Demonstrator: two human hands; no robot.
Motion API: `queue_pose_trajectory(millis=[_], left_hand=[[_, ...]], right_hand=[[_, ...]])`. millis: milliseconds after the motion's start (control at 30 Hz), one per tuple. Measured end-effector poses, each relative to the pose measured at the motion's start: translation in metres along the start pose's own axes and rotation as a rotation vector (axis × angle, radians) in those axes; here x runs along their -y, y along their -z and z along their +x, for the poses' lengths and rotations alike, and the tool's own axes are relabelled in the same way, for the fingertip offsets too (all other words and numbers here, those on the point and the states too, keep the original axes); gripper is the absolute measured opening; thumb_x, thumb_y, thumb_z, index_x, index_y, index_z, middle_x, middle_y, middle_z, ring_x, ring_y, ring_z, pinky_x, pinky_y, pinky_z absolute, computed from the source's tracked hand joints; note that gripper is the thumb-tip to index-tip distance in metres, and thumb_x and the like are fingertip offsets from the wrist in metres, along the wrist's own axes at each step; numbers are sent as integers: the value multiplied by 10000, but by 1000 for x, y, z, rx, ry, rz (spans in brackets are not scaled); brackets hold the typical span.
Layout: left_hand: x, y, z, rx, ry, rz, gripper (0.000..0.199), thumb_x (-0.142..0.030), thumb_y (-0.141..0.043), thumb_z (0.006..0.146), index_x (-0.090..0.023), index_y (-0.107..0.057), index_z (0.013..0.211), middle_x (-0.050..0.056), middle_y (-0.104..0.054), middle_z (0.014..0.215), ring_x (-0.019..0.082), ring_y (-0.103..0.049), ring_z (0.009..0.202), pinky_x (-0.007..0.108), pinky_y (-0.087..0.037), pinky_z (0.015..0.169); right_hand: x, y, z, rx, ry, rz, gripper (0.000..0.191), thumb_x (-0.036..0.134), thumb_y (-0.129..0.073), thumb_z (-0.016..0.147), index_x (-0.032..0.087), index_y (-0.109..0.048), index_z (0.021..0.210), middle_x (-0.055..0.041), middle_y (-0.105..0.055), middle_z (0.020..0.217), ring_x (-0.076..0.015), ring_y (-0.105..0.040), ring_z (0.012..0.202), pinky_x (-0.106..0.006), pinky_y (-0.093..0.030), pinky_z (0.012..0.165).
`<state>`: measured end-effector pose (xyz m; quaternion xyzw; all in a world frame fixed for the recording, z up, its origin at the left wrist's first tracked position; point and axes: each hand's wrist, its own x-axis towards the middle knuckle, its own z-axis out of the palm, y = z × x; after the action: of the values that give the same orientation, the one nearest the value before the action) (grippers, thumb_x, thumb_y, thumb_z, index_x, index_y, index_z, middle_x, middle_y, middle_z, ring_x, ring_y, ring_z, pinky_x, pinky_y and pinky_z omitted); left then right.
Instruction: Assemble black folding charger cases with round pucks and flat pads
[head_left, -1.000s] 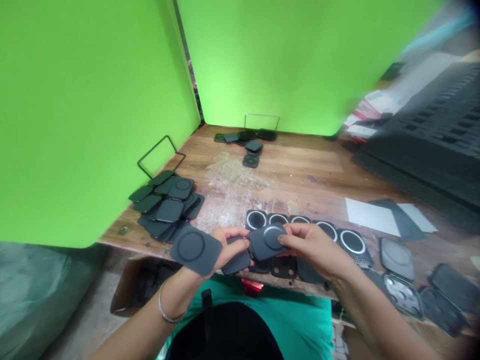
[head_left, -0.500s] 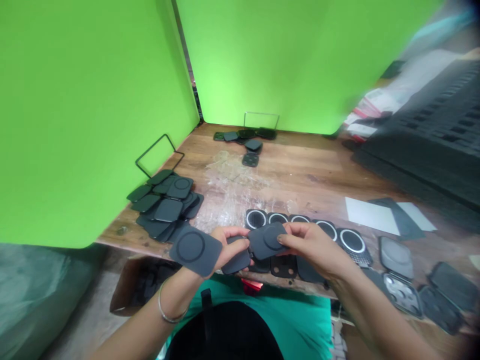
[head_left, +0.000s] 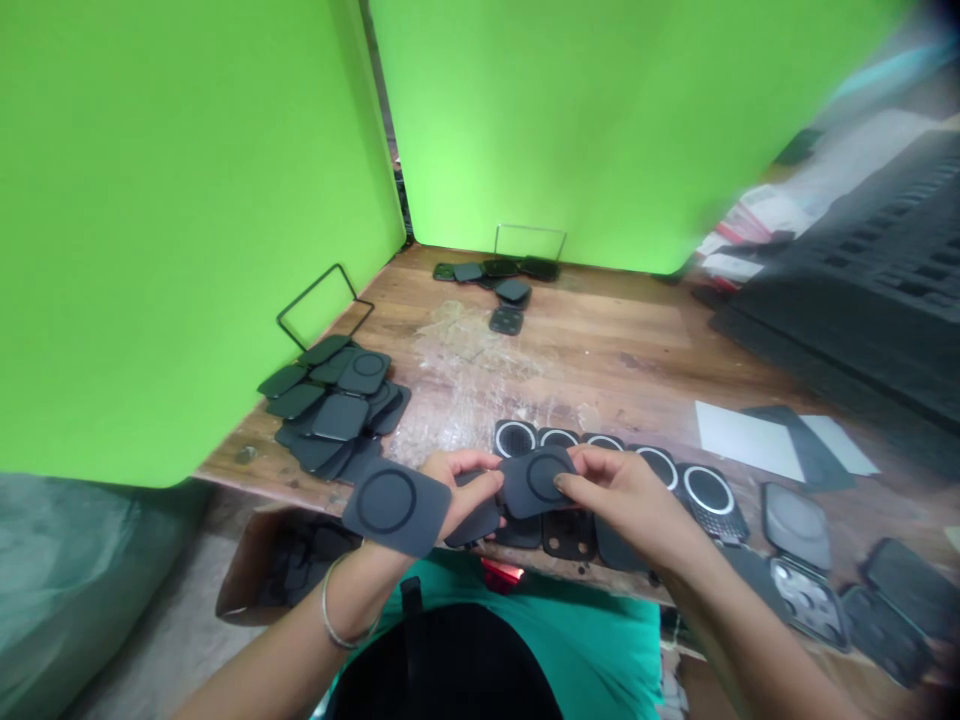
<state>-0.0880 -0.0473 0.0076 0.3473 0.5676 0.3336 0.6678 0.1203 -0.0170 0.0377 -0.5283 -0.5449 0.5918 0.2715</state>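
Note:
Between my hands is a foldable wireless charger, a chain of dark grey square panels. Its right panel point(head_left: 537, 480), marked with a ring, is pinched by my right hand point(head_left: 611, 488) with the thumb on its face. My left hand point(head_left: 457, 492) grips near the joint with the middle panel point(head_left: 474, 522). A third ringed panel point(head_left: 386, 503) lies over my left wrist. Just beyond my hands, a row of open panels with white rings point(head_left: 516, 440) runs along the table edge. The fingers beneath the charger are mostly hidden.
A heap of dark panels point(head_left: 341, 415) sits at the left by a wire stand point(head_left: 322, 300). More pieces point(head_left: 506, 320) lie at the back. White sheets point(head_left: 750, 440), open chargers point(head_left: 796, 525) and a dark crate point(head_left: 900, 270) stand right. Green boards point(head_left: 600, 120) wall the table.
The right panel has tipped slightly, so its ring shows more fully. Both hands keep their hold. The whole view has shifted a little.

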Motion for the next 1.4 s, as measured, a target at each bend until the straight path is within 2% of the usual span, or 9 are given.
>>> queue_pose_trajectory(millis=[200, 367, 667, 767, 867, 933, 1033, 1200, 1400], left_hand=[[8, 2, 2, -82, -75, 39, 235, -329, -726, 759, -169, -701, 929, 24, -724, 675, 196, -704, 544, 235, -553, 488], [17, 7, 4, -78, -91, 72, 290, -356, -719, 779, -173, -719, 1004, 25, -726, 689, 205, -709, 570, 247, -553, 502], [5, 1, -4, -79, -99, 59, 291, -345, -705, 745, -151, -758, 954, 26, -710, 679, 168, -676, 538, 238, -550, 523], [2, -1, -6, -96, -114, 81, 272, -341, -714, 720, -148, -768, 905, 28, -713, 679, 167, -671, 530, 236, -550, 517], [2, -1, -7, -57, -130, 99, 254, -335, -704, 733, -157, -773, 901, 22, -705, 646, 165, -664, 521, 224, -538, 499], [3, -1, -8, -35, -110, 68, 275, -340, -710, 731, -159, -774, 927, 14, -686, 600, 166, -654, 502, 224, -529, 480], [4, -2, -9, -35, -89, 27, 289, -341, -736, 717, -169, -774, 946, 13, -687, 605, 172, -658, 503, 230, -531, 476], [2, -12, -11, -95, -125, 15, 307, -356, -727, 726, -169, -776, 965, 22, -711, 674, 172, -667, 538, 242, -542, 517], [3, -24, -11, -214, -278, 115, 294, -340, -666, 772, -167, -779, 982, 24, -733, 738, 185, -686, 644, 231, -540, 577]], right_hand=[[-6, -7, -4, -129, 172, -240, 263, 363, -579, 753, 190, -520, 565, -72, -647, 899, -192, -603, 820, -290, -447, 722], [-9, -11, -6, -183, 235, -368, 272, 355, -544, 792, 196, -480, 581, -84, -629, 956, -202, -604, 863, -297, -438, 720], [-10, -16, -8, -232, 342, -713, 272, 240, -533, 865, 216, -360, 656, -33, -548, 794, -180, -535, 721, -284, -374, 640], [-9, -18, -11, -276, 401, -978, 275, 236, -603, 874, 210, -419, 672, -33, -547, 773, -196, -544, 726, -277, -347, 608], [-8, -19, -15, -335, 491, -1259, 264, 285, -675, 863, 203, -504, 679, -31, -550, 710, -214, -561, 692, -279, -295, 553], [-7, -18, -17, -366, 550, -1345, 268, 321, -688, 864, 204, -529, 681, -19, -538, 663, -204, -553, 630, -285, -267, 522], [-9, -17, -20, -394, 602, -1343, 299, 381, -604, 923, 208, -529, 691, -15, -530, 643, -193, -542, 586, -294, -274, 506], [-16, -19, -27, -458, 567, -1178, 365, 390, -356, 1024, 194, -539, 776, -51, -543, 721, -209, -548, 631, -311, -355, 542], [-21, -29, -26, -589, 599, -861, 161, 216, -429, 1005, 176, -578, 956, -76, -594, 860, -198, -593, 777, -310, -462, 693]])
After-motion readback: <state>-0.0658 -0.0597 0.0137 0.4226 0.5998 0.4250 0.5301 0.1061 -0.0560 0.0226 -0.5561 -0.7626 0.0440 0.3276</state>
